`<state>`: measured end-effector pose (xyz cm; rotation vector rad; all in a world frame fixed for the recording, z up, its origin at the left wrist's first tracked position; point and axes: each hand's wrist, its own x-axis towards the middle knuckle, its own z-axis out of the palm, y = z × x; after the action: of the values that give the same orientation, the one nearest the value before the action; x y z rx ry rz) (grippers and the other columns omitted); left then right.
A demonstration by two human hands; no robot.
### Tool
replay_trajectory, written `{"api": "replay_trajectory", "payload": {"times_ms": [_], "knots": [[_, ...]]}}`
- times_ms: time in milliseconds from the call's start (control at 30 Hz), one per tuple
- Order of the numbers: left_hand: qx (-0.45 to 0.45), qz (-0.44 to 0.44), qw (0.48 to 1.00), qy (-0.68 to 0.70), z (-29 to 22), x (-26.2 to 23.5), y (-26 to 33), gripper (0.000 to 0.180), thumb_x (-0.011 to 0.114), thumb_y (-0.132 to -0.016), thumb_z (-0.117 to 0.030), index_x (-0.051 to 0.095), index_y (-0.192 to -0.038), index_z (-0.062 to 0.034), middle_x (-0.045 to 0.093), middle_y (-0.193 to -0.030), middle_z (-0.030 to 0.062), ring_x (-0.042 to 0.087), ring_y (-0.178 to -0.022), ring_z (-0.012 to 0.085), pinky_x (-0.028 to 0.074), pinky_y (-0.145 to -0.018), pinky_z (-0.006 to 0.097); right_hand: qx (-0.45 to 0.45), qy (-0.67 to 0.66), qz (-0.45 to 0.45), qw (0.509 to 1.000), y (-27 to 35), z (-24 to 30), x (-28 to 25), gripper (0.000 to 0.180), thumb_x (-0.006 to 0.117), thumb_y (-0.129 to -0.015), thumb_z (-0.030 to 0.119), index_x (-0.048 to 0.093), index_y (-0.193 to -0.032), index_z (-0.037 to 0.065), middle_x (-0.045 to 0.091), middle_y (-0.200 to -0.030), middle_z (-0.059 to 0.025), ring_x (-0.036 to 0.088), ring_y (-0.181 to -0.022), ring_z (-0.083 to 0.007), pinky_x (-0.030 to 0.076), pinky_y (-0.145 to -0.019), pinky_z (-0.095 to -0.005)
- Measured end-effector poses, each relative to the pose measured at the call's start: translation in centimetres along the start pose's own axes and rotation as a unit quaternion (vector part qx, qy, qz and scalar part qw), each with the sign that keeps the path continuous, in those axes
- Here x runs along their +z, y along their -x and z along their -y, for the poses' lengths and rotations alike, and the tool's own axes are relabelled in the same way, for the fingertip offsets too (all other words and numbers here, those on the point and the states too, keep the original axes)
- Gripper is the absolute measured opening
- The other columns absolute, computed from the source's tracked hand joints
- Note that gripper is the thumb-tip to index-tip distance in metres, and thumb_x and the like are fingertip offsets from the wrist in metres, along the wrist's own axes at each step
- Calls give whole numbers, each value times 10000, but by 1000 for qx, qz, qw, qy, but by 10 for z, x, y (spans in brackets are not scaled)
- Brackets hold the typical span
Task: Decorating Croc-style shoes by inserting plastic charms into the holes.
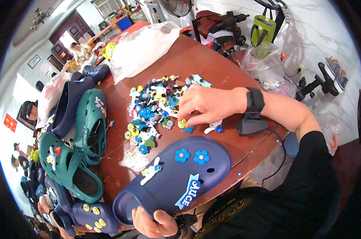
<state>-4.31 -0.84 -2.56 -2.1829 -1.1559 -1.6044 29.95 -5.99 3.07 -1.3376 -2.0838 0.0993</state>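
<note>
My left hand [154, 223] grips the heel-side rim of a navy clog [184, 171] at the table's front edge. On the clog's upper sit two blue flower charms [201, 157], a white cartoon-dog charm [151, 171] and a blue lettered banner charm [188, 191]. A dark hole [210, 170] shows near its toe. My right hand [200, 105] reaches over the right side of a pile of mixed shoe charms [148, 107], fingers curled down. A yellow-and-white charm [181, 123] is at its fingertips; whether it is pinched is hard to see. Beside that hand lies another white-and-blue charm [214, 127].
Green clogs [92, 119] and navy clogs [95, 217] with charms crowd the table's left side. A clear plastic bag [144, 49] lies at the back. A black box with a cable [252, 127] hangs by my right wrist. Several people work farther off at left.
</note>
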Motion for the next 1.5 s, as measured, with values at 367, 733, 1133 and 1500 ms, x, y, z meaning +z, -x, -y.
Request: {"api": "replay_trajectory", "payload": {"times_ms": [367, 733, 1133, 1500], "knots": [[10, 135, 988, 72, -11, -7, -18, 362, 555, -940, -264, 642, -968, 86, 637, -816, 217, 567, -734, 324, 441, -697, 404, 58, 174, 23, 983, 9, 12, 11, 246, 697, -808, 287, 577, -848, 76, 558, -796, -55, 520, -799, -253, 364, -788, -376], [-16, 139, 986, 94, -5, -5, -12, 377, 537, -933, -322, 635, -907, 41, 646, -818, 151, 575, -721, 351, 477, -789, 456, -123, -25, -2, 992, 13, 76, -25, 167, 661, -816, 202, 633, -824, 38, 622, -784, -77, 597, -763, -256, 467, -716, -381], [-27, 212, 967, 137, -8, -10, -20, 388, 560, -929, -342, 616, -943, 42, 640, -830, 142, 565, -743, 340, 470, -802, 449, -196, 418, 18, 887, 28, 147, -2, 384, 560, -592, 213, 637, -791, -106, 590, -758, -159, 562, -766, -277, 456, -869, -451], [47, 119, 990, 63, -8, 2, -21, 286, 603, -879, -256, 603, -861, 29, 598, -762, 153, 542, -688, 352, 466, -708, 437, -206, 306, 45, 928, 23, 128, -8, 303, 583, -615, 240, 635, -743, -30, 583, -768, -133, 563, -781, -286, 423, -874, -446]]}}
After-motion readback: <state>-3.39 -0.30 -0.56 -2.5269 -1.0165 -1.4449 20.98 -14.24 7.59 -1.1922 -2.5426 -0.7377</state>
